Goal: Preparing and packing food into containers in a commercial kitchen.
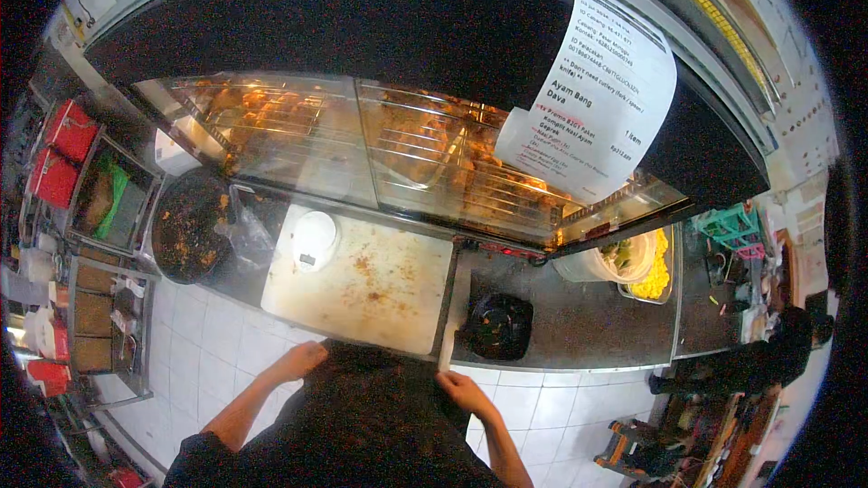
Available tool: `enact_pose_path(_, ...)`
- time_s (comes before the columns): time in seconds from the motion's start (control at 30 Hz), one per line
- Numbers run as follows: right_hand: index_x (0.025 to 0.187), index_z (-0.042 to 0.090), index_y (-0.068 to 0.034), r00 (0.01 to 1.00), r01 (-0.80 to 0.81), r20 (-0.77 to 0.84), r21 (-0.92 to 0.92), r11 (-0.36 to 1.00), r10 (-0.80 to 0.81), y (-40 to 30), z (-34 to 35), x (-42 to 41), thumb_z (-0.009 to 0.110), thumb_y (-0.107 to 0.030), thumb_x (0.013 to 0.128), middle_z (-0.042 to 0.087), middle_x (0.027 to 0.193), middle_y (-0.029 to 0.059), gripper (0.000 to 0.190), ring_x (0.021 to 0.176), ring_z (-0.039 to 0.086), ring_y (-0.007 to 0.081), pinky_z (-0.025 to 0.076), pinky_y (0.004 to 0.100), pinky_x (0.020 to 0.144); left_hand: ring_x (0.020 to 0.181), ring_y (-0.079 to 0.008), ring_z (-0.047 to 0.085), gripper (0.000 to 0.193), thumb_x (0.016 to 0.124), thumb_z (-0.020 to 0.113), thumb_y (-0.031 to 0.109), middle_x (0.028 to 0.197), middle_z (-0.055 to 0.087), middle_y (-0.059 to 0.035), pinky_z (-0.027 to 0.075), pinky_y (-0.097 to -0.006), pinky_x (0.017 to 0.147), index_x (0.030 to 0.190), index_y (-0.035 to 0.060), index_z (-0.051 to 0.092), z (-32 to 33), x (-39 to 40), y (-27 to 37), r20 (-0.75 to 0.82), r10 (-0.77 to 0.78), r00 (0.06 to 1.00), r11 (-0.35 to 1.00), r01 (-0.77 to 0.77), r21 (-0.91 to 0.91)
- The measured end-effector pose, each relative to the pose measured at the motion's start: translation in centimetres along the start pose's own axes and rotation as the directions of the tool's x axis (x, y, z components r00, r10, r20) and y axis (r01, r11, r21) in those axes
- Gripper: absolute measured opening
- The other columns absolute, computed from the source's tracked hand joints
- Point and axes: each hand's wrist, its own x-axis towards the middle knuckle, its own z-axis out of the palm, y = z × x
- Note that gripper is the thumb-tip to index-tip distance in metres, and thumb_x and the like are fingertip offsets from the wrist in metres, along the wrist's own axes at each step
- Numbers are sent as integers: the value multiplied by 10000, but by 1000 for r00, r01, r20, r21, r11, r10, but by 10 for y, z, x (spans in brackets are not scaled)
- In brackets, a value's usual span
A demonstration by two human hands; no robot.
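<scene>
My left hand [305, 360] is at the left side of the black cloth [369, 379] on my front, its fingers curled at the cloth's edge. On the other side my right hand [463, 393] is curled at the cloth near the counter's edge; what either hand grips is unclear. Before me lies a stained white cutting board [407, 285] bearing brown crumbs and a white kitchen scale [315, 240]. Right of the board sits a black square bowl [500, 327]. Behind the board stands a glass display warmer [366, 149] with fried food on wire racks. A printed order slip [603, 95] hangs from it.
A dark round pan with crumbs [192, 227] and a clear plastic bag [251, 230] are left of the board. At right stand a clear plastic tub [610, 261] and a tray of yellow food [656, 271]. A person in dark clothing [759, 359] is at far right.
</scene>
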Motion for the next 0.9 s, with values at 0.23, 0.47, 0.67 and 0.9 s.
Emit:
enact_pose_path(0.23,875,571,-31,1000,21,22,-46,999,-20,70,42,19,628,-363,791,632,851,135,347,821,603,245,463,345,731,845,-301,590,238,807,574,234,895,612,-180,460,-379,753,890,13,603,4,-3,-18,-46,7,999,988,0,154)
enact_pose_path(0.47,807,554,-50,940,-116,-271,319,941,208,95,97,13,620,-274,806,584,710,28,233,627,529,119,417,246,551,736,-395,557,328,889,430,260,765,578,-224,446,-432,663,768,-6,578,2,-4,-89,-390,111,914,992,-76,104)
enact_pose_path(0.67,900,562,-21,927,-267,-106,486,832,359,24,124,16,532,-347,879,612,772,64,328,646,557,118,449,249,569,710,-422,579,138,889,481,163,766,594,-232,456,-464,605,947,41,509,-46,-39,-136,-310,153,938,986,-166,-17)
enact_pose_path(0.9,878,576,30,941,-110,-310,98,989,136,-39,187,58,532,-292,871,625,736,115,325,643,582,167,459,298,603,674,-367,549,177,863,510,227,706,569,-176,444,-426,601,830,57,548,-122,-4,-164,-339,420,842,848,-231,477)
